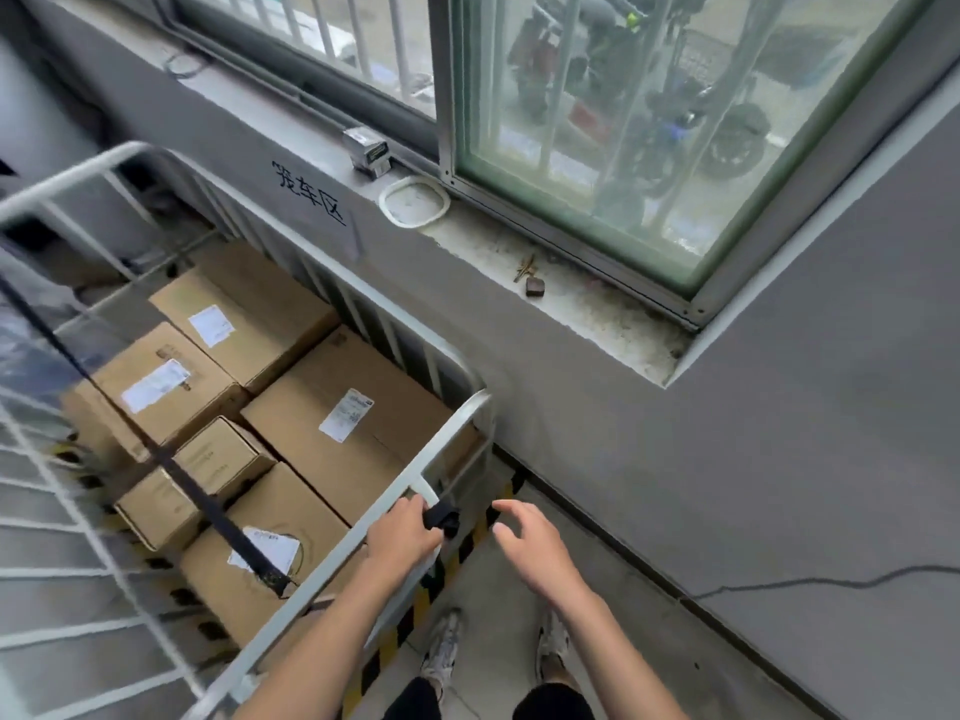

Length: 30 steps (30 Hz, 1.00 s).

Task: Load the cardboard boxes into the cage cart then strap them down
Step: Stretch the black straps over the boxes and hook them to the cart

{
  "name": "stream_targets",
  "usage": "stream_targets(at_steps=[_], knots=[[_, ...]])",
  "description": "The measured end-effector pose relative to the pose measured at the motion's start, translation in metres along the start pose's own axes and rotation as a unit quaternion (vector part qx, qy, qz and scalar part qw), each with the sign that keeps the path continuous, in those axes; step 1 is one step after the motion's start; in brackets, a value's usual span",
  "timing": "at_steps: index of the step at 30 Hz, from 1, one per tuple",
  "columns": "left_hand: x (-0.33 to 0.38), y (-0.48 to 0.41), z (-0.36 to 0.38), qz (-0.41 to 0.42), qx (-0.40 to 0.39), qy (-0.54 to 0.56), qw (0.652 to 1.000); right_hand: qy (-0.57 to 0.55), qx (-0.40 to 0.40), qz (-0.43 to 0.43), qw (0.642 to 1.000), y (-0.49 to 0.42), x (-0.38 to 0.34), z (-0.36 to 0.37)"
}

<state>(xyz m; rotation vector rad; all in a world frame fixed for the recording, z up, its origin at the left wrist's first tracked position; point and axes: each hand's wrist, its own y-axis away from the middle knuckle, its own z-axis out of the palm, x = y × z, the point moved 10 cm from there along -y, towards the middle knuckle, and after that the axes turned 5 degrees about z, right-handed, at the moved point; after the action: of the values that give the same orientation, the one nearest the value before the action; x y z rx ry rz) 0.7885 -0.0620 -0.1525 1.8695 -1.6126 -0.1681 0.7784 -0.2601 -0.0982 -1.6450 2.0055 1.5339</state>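
Strap end [441,518] (a short black piece, bunched or folded; blur hides whether it carries a buckle) is pinched at the fingertips of the left hand [402,535]. That hand's fingers are curled against the top rail [452,433] of the cage cart [130,150], near the cart's corner. The piece sits on the outer side of the rail, to the right of the left-hand fingertips, on the side facing the right hand [535,548]. The right hand holds nothing: fingers spread and loosely bent, thumb apart, palm turned toward the strap end, near it but not touching. It is therefore the free hand nearest the loose end, and the gap between them lies roughly level, across the line of the rail. Further out, a long black strap [156,449] runs diagonally over the cardboard boxes [332,418]. Its long axis goes from the far left side of the cart down to a dark fitting [278,582] at the near rail; whether it joins the held piece cannot be determined. The boxes lie packed inside the cart, labels up, below rail height. Judgement: loading appears complete and strapping is in hand. The next move likely calls for the right hand to take the end and draw it away from the rail.
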Motion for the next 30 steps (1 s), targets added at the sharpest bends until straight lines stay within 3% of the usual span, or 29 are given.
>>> stream_targets(at_steps=[5, 10, 14, 16, 20, 26, 30], knots=[[0.001, 0.021, -0.024, -0.029, 0.07, 0.032, 0.997, 0.047, -0.075, -0.033, 0.996, -0.017, 0.006, -0.003], [0.028, 0.056, -0.075, 0.02, 0.092, 0.097, 0.991, 0.091, -0.115, -0.088, 0.985, -0.028, -0.011, -0.007], [0.056, 0.114, -0.141, 0.036, 0.171, 0.124, 0.977, -0.014, -0.182, -0.04, 0.982, -0.019, -0.039, 0.0], [0.063, 0.153, -0.175, 0.036, 0.236, 0.155, 0.959, -0.116, -0.26, 0.033, 0.958, -0.003, -0.054, 0.02], [0.057, 0.233, -0.216, 0.018, 0.325, 0.218, 0.92, -0.332, -0.377, 0.115, 0.857, 0.038, -0.111, 0.056], [0.015, 0.309, -0.176, -0.08, 0.272, 0.278, 0.918, -0.485, -0.417, 0.044, 0.768, 0.071, -0.211, 0.065], [0.003, 0.334, -0.117, -0.099, 0.249, 0.412, 0.871, -0.499, -0.417, 0.035, 0.759, 0.081, -0.262, 0.069]])
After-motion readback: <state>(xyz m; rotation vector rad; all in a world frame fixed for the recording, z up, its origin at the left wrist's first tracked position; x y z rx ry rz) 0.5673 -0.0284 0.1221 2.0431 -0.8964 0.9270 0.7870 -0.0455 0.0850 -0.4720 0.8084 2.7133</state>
